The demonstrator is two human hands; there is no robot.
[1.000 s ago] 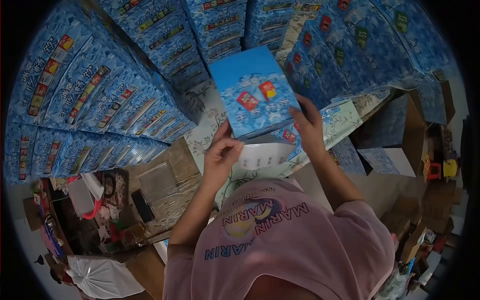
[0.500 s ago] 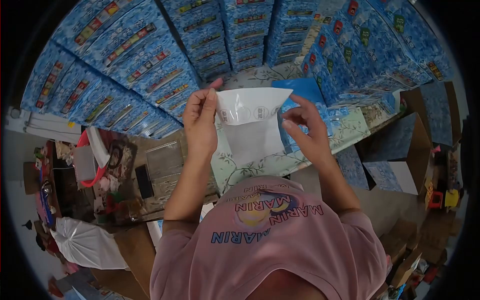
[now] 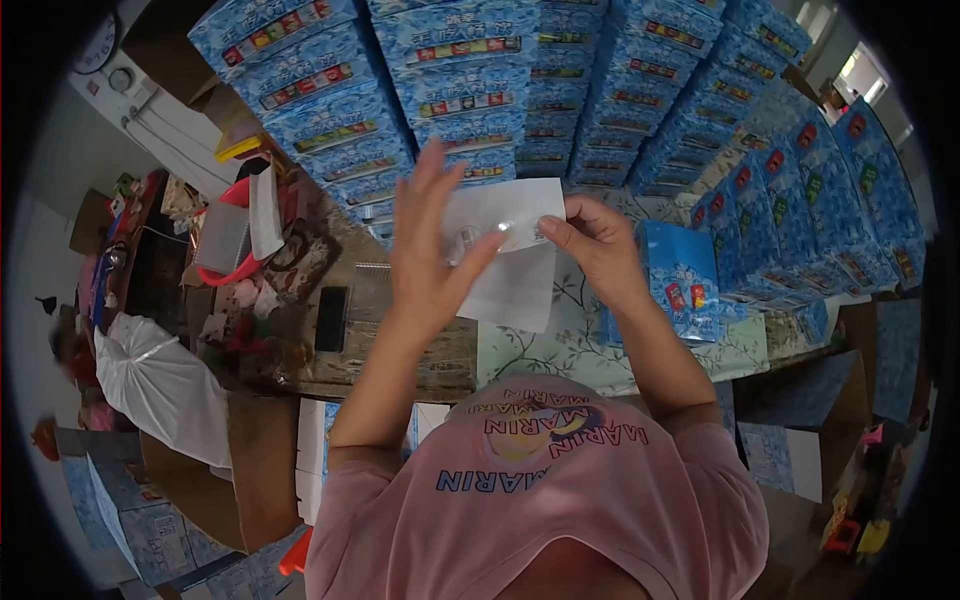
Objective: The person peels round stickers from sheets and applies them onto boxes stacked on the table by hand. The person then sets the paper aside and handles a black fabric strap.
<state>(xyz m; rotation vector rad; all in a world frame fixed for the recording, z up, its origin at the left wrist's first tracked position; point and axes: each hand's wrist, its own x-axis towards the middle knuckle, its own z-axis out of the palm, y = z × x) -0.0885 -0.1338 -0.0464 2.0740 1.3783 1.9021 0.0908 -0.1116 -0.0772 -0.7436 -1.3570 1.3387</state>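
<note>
A white sheet of round stickers [image 3: 530, 205] hangs in front of me, with its upper part curled over a plain white lower part. My right hand [image 3: 603, 250] pinches the sheet's right edge between thumb and fingers. Over the left side of the sheet, my left hand [image 3: 430, 255] has its fingers spread and a little blurred. Its thumb reaches across the sheet close to a shiny spot; I cannot tell whether it touches. Beside my right hand a blue printed box [image 3: 680, 280] rests on the table.
Tall stacks of blue printed boxes [image 3: 460, 75] line the back, with more boxes [image 3: 810, 210] at right. A leaf-patterned cover [image 3: 540, 360] lies on the table. A black phone [image 3: 331, 318], a red basket [image 3: 215, 275] and a white bag [image 3: 160, 385] are at left. Open cartons [image 3: 800, 400] stand lower right.
My left hand has let go of the sheet's left edge and spread its fingers. My right hand now pinches the right edge. The whole view has turned toward the left.
</note>
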